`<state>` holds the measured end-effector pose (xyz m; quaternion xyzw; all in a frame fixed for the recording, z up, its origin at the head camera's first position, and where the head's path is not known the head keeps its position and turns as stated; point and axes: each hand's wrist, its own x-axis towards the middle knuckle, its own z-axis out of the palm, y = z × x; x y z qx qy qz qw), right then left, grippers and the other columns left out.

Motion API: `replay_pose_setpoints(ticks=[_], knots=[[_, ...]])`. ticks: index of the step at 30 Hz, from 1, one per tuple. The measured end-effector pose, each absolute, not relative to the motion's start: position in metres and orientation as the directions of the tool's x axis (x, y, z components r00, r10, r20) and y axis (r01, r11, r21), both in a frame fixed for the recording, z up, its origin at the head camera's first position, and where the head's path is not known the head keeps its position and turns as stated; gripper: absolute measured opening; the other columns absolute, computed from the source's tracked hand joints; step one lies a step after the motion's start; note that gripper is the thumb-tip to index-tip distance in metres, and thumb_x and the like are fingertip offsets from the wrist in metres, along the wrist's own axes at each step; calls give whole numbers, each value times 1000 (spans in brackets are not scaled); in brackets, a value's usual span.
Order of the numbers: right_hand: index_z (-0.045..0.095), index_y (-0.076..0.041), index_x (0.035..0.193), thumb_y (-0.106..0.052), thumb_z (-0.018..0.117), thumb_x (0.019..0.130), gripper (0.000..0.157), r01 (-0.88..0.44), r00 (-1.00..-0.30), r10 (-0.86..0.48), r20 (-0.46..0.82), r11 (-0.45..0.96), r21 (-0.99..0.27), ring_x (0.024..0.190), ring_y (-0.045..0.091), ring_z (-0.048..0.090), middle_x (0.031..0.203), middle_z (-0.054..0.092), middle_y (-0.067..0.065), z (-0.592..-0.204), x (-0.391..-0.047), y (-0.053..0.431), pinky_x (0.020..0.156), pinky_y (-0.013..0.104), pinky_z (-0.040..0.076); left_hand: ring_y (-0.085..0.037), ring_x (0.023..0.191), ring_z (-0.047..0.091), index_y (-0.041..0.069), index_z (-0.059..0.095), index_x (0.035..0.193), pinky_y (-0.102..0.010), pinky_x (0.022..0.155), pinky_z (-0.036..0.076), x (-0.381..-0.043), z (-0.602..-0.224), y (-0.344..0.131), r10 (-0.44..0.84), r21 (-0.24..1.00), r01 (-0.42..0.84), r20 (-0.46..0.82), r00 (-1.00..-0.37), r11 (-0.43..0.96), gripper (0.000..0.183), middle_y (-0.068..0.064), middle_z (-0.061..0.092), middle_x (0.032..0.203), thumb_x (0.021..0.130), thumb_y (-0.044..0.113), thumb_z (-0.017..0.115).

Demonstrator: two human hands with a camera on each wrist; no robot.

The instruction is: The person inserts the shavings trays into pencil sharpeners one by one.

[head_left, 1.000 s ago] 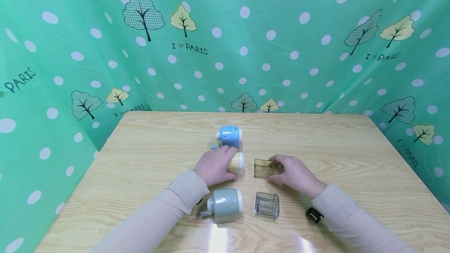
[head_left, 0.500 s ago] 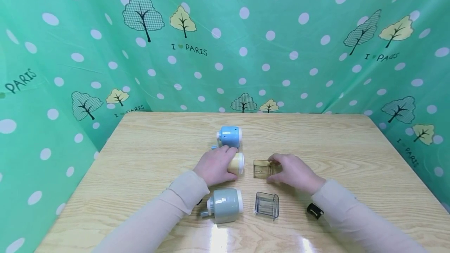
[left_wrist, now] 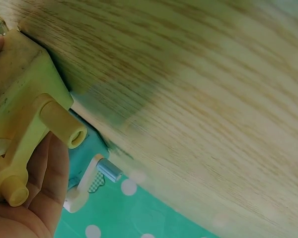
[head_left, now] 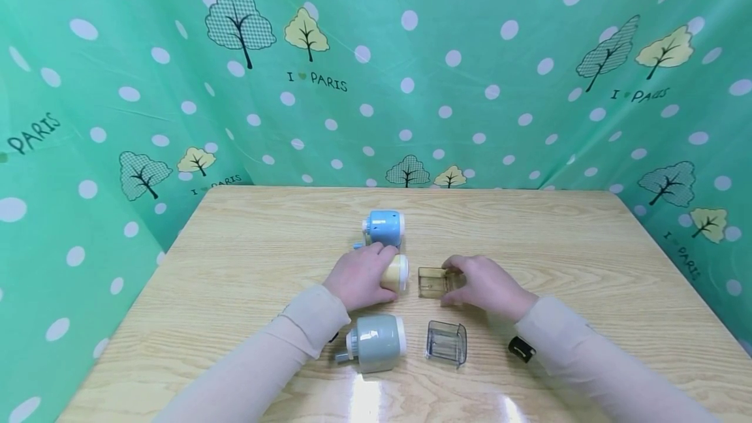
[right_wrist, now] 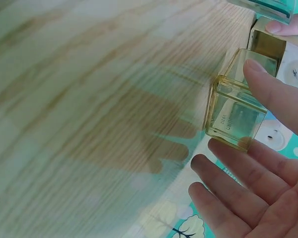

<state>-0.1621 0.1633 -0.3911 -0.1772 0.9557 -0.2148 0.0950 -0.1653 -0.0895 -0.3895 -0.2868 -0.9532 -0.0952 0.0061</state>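
Observation:
My left hand (head_left: 360, 276) grips a yellow hand-crank pencil sharpener (head_left: 395, 273), whose crank shows in the left wrist view. Between thumb and fingers, my right hand (head_left: 486, 284) pinches a clear amber shavings drawer (head_left: 432, 283), just right of that sharpener with a small gap between them. In the right wrist view the drawer (right_wrist: 234, 116) sits close before the sharpener's opening (right_wrist: 269, 44). A grey pencil sharpener (head_left: 378, 343) lies nearer the front, with a smoky clear drawer (head_left: 446, 343) to its right. Behind my left hand is a blue pencil sharpener (head_left: 385, 227).
The things lie on a wood-grain table (head_left: 264, 234). A green dotted curtain (head_left: 329, 123) stands behind and along the sides. A black device (head_left: 521, 348) sits at my right wrist.
My right hand has moved slightly left with the amber drawer, narrowing the gap to the yellow sharpener. The left hand holds its place.

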Motion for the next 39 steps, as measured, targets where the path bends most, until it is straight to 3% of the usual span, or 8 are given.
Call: replay_pose_setpoints(ticks=[39], knots=[[67, -8, 117, -37, 89, 68, 62, -336, -899, -423, -116, 834, -437, 102, 28, 67, 111, 72, 11, -386, -165, 141, 93, 46, 53, -14, 80, 58, 17, 55, 126, -29, 65, 51, -166, -391, -90, 546, 168, 551, 78, -834, 817, 66, 0, 62, 99, 74, 47, 84]])
